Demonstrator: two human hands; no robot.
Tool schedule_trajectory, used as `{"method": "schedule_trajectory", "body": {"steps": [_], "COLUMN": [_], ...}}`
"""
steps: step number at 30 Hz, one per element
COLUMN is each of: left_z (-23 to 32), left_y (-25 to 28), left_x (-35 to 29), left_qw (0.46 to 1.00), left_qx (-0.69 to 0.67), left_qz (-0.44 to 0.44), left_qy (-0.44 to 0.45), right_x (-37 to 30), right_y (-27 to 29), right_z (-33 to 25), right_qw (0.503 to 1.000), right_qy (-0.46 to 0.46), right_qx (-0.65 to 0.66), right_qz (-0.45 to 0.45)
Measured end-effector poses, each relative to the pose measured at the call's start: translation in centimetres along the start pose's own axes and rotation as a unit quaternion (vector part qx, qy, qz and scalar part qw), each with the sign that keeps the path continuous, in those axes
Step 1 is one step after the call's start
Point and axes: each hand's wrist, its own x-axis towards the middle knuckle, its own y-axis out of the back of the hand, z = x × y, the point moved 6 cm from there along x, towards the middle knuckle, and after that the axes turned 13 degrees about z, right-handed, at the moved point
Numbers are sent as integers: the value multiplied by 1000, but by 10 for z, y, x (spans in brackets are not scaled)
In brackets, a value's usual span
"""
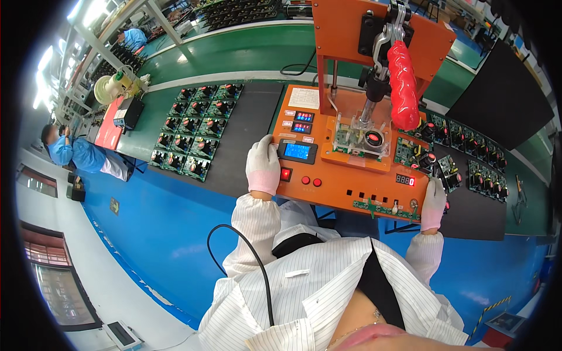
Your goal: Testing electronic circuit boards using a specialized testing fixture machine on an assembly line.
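Note:
My left hand (263, 165), in a white glove with a pink cuff, lies along the left edge of an orange test fixture (333, 190), beside its blue-lit display (297, 151). Its fingers are stretched out and hold nothing visible. At the fixture's right front corner is my right hand (434, 205), gloved alike, fingers extended along the edge and partly hidden. Just beyond its fingertips is a green circuit board (449, 174). Under the clear plate of the fixture sits another circuit board (355, 138). Above it rises a toggle clamp with a red ribbed handle (403, 88).
Rows of circuit boards (190, 126) lie left of the fixture, and more boards (487, 181) at the right. A black panel (494, 96) stands at the back right. Pliers (519, 199) lie near the right end. A fan (111, 88) and a seated person (82, 153) are farther left.

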Motion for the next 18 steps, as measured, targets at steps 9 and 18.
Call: {"method": "schedule_trajectory", "body": {"steps": [9,18], "left_z": [-5,-7], "left_y": [3,-13], "left_x": [-1,9], "left_qw": [1000,998], "left_qx": [1,-50], "left_qz": [3,4], "left_qy": [-2,-45], "right_x": [-3,0], "right_y": [-3,3], "right_z": [-5,-7], "right_qw": [1000,986], "right_qy": [-2,140], "right_qx": [1,-78], "right_qz": [-7,36]}}
